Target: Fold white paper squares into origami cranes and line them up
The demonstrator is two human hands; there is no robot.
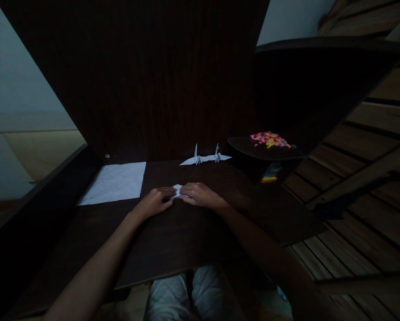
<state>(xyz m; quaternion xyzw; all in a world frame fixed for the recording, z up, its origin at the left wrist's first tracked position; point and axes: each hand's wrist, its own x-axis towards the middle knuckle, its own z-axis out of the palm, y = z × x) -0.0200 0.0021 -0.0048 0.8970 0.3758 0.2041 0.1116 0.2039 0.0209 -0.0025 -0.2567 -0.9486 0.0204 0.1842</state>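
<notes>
Near the middle of the dark wooden table [173, 240], toward its far half, both hands met over 1 small piece of folded white paper [177, 191].

Item 1, folded white paper: lay flat on the table between the 2 hands, mostly covered by them; only a small pale corner showed. Its fold stage could not be read in the dim light.

Item 2, left hand [153, 201]: palm down, fingers curled and pressed onto the paper's left part, closed against it rather than lifting it.

Item 3, right hand [201, 195]: palm down, fingertips bearing on the paper's right part; whether thumb and finger pinched a flap was hidden.

Item 4, 2 finished paper cranes [205, 157]: stood side by side near the far edge of the table, wings touching or nearly so, well apart from the hands.

Item 5, flat white sheet [114, 183]: unfolded, lying toward the far left corner of the table, creased lightly, untouched.

Item 6, low side shelf [246, 149] at the table's right: carried a heap of small pink and yellow bits [270, 139].

Progress, judged: 2 cranes appeared complete; a 3rd piece looked to be part-folded under the hands, at a creasing stage, still compact and without visible wings or neck. The flat sheet remained as unused stock, so at least 1 further piece seemed not yet begun.
</notes>
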